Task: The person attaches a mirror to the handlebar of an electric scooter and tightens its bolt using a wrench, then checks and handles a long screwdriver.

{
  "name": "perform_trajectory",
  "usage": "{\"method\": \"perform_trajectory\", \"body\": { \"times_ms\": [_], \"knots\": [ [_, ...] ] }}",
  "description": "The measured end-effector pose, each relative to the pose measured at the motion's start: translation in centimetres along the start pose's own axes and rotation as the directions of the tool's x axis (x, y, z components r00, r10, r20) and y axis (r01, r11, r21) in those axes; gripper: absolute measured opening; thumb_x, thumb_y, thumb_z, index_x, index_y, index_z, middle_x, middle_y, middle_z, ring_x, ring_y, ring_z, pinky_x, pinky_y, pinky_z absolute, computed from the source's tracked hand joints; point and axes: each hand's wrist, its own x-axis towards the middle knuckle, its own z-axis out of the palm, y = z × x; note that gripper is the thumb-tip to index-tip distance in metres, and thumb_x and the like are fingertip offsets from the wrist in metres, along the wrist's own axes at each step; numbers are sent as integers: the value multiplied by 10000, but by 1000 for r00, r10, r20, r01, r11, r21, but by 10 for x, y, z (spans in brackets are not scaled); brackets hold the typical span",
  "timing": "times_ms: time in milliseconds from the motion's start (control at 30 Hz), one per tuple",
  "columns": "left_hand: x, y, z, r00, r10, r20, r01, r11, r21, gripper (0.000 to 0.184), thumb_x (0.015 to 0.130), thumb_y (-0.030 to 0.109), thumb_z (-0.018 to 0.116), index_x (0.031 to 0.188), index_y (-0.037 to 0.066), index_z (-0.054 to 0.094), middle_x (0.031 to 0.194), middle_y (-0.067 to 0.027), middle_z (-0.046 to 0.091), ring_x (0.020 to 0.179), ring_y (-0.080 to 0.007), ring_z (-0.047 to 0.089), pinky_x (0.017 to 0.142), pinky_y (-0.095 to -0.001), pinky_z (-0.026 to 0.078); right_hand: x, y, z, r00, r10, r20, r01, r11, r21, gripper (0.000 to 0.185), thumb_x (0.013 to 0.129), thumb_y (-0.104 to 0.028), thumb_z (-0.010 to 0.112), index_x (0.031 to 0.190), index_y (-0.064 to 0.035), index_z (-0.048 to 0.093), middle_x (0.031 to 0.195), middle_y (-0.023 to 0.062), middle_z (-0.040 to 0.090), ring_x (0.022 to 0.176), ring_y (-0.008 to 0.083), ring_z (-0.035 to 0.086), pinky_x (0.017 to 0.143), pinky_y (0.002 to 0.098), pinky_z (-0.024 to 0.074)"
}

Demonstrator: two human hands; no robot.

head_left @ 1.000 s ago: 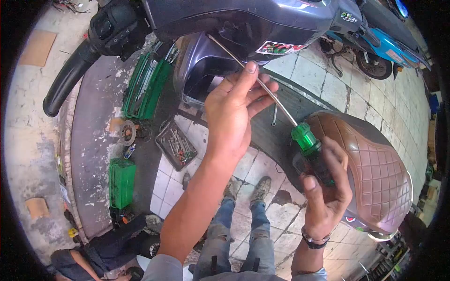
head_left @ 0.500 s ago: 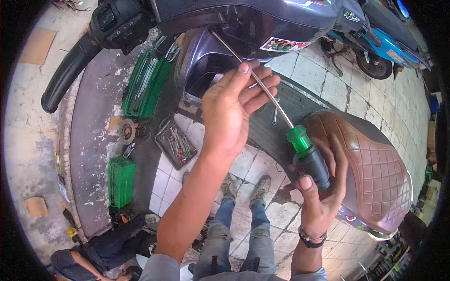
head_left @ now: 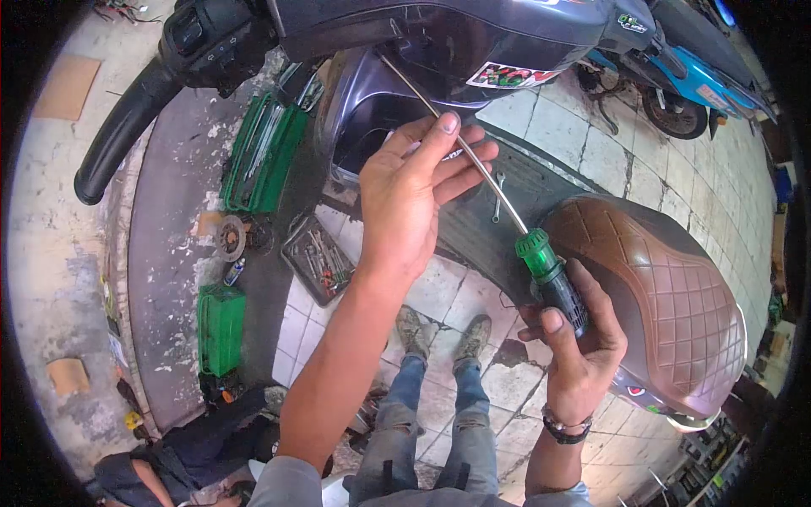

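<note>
A long screwdriver [head_left: 541, 260] with a green and black handle slants across the middle of the view. Its thin metal shaft reaches up and left, with the tip close under the dark purple front panel [head_left: 405, 27] of a scooter. Thumb and fingers of my left hand [head_left: 405, 186] close lightly around the shaft, about a third of the way from the tip. Lower right, my right hand [head_left: 579, 351] grips the handle, its thumb along the near side. Whether the tip touches a screw is too small to tell.
Left of the panel is the black handlebar grip [head_left: 127, 135]. A brown quilted seat [head_left: 676, 313] is at right, and a wrench [head_left: 498, 198] lies on the footboard. Green toolboxes [head_left: 221, 329] and a tool tray [head_left: 317, 260] stand on the floor. Another person [head_left: 182, 448] is at lower left.
The screwdriver handle has turned, and my right hand's fingers have shifted around it. My left hand stays on the shaft, slightly moved.
</note>
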Motion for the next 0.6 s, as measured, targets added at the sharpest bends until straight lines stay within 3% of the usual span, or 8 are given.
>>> {"method": "perform_trajectory", "body": {
  "times_ms": [167,233,300,367,400,500,600],
  "knots": [
    [-7,9,1,994,-55,94,46,994,95,386,1065,258,644,1278,-58,581,1189,-206,708,1102,-315,745,974,-394,616,-5,-1,-3,997,44,-62,-39,997,67,604,938,-114,752,1449,119,530,1180,228,707,830,245,755,664,331,649],
    [-3,9,0,995,-41,87,36,997,65,419,1075,282,619,1304,-65,564,1222,-225,691,1147,-327,723,1010,-400,598,-7,-1,-8,996,52,-79,-37,983,181,540,938,-74,749,1403,133,568,1160,238,704,829,271,769,673,366,669],
    [5,6,-4,996,-34,78,32,999,36,453,1084,307,594,1329,-72,547,1254,-244,674,1193,-339,702,1046,-406,579,-10,2,-13,994,63,-86,-47,982,181,587,940,-100,744,1434,136,532,1180,242,701,814,259,755,670,353,657],
    [17,4,-9,998,20,60,-12,990,-141,504,1098,346,547,1360,-83,525,1311,-278,634,1301,-358,633,1119,-427,529,-13,7,-20,993,75,-92,-57,982,179,634,942,-125,739,1465,140,497,1200,247,697,799,247,741,668,341,645],
    [20,3,-12,998,18,61,-9,990,-141,504,1098,346,547,1360,-83,525,1311,-278,634,1301,-358,633,1119,-427,529,-16,11,-24,993,48,-110,-26,980,195,614,931,-146,756,1424,143,530,1178,264,704,789,271,755,645,363,656],
    [23,-2,-19,995,-61,74,84,930,-358,507,1104,346,536,1376,-82,513,1372,-242,611,1327,-325,611,1168,-419,489,-24,26,-43,992,6,-127,20,978,207,593,915,-168,772,1373,148,568,1167,293,705,768,303,765,612,386,666],
    [17,-12,-19,999,-5,32,11,981,-196,477,1104,306,553,1384,-78,513,1385,-219,610,1320,-297,617,1171,-402,489,-38,42,-65,986,31,-162,4,977,212,594,897,-163,779,1362,145,576,1197,315,688,746,325,755,599,384,663]
  ]
}}
